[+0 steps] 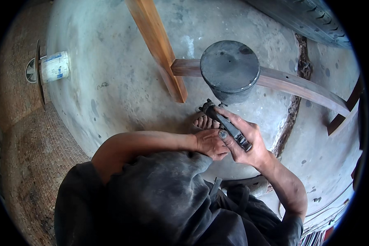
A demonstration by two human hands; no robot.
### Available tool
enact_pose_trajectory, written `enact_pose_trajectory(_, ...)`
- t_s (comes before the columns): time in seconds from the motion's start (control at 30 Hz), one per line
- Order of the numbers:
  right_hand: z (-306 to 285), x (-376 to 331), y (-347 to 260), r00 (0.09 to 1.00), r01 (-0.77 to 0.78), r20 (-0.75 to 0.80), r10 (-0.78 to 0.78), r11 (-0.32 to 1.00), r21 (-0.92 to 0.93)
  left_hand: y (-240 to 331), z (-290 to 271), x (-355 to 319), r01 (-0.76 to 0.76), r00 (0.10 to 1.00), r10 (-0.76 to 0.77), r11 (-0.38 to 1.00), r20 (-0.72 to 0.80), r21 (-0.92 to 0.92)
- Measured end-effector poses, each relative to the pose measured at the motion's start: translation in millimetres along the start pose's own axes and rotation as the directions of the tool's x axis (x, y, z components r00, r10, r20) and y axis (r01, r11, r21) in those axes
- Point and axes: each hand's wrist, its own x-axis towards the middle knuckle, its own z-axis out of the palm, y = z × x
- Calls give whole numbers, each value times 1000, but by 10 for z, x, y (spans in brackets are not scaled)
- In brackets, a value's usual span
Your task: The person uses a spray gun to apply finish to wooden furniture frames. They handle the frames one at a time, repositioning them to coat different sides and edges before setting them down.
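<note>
My right hand [245, 141] grips a dark, greasy metal part [225, 123], long and narrow, held slanted with its upper end pointing toward a round dark metal drum [230, 67]. My left hand [211, 143] lies against the right one with its fingers curled, touching the lower end of the part. Whether the left hand grips the part is hidden behind the right thumb. Just past the hands, the toes of my foot [205, 121] in a sandal rest on the concrete floor. My dark work clothes [160, 197] fill the lower middle.
The drum stands on a curved wooden frame [303, 87] joined to a slanted wooden beam [158, 45]. A white cylindrical can [54, 67] lies at the left by a brick-paved strip [28, 156]. A crack [293, 110] runs through the concrete at right. A tyre tread [311, 16] shows top right.
</note>
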Motion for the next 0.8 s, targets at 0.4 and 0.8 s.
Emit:
enact_pose_trajectory(0.4,93,-247,134,989,-123,73,127,991,-51,-79,142,-185,109,985,-96,991,144,-83)
enact_pose_trajectory(0.8,79,-166,216,1000,-8,19,9,999,-53,-40,-8,-28,0,1000,1,999,30,-40)
